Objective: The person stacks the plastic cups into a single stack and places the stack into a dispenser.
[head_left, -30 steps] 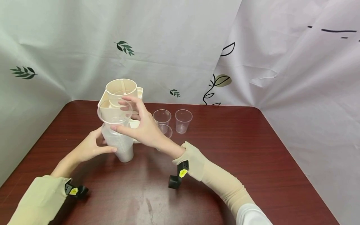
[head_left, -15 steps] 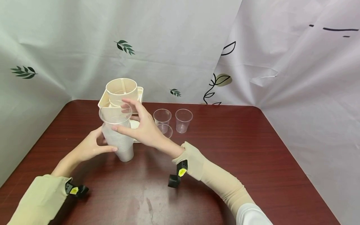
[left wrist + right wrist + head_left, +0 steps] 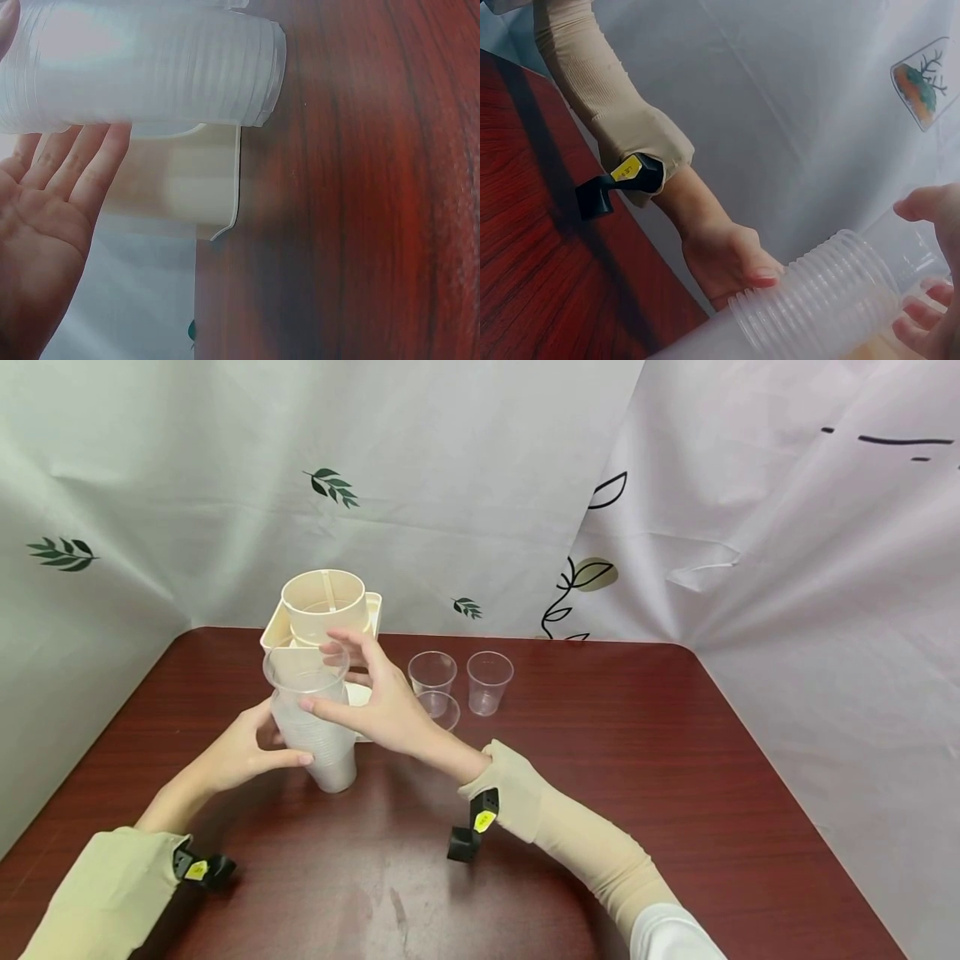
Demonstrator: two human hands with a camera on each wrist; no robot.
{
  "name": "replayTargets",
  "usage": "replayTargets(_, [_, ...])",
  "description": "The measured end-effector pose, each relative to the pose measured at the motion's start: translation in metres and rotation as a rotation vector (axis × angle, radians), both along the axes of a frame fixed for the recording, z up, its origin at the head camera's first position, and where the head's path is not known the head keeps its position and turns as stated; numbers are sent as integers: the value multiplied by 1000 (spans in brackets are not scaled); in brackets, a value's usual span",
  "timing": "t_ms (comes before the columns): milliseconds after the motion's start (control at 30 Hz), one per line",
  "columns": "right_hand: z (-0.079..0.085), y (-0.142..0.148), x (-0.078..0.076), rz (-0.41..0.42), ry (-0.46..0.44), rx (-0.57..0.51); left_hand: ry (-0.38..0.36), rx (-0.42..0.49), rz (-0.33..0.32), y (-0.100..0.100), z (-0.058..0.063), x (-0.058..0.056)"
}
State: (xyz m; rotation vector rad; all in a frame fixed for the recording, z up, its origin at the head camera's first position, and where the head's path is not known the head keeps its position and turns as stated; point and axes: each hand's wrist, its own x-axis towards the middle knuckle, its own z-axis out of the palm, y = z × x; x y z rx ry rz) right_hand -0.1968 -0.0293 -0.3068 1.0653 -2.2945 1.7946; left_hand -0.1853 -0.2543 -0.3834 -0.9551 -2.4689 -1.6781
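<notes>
Two hands meet at one tall stack of clear plastic cups (image 3: 327,752), which leans slightly, its narrow base nearest the person. The left hand (image 3: 238,755) holds the stack around its middle, thumb on the near side and fingers reaching behind. Above it, the right hand (image 3: 378,697) pinches the top cup (image 3: 302,673) between thumb and fingers; that cup rises out of the others with its mouth upward. Whether the stack's base touches the worktop (image 3: 615,777) below the hands, I cannot tell.

Just beyond the right hand stands a cream holder (image 3: 322,625), with a round open top and a squared tray behind it. To the right of that hand, three loose clear cups are grouped: a rear cup (image 3: 432,672), a front cup (image 3: 440,708) partly hidden by the right wrist, and an outer cup (image 3: 490,682) farthest right, upright.

Both forearms wear beige sleeves (image 3: 592,831), each with a small black camera at the wrist. Well beyond the hands hangs a pale curtain (image 3: 480,502) printed with leaves.
</notes>
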Motion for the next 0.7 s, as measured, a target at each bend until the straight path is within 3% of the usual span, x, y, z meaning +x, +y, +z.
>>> replayTargets(700, [-11,-1,-2,-4,-20,60,-33,-19,21,-1,0,2])
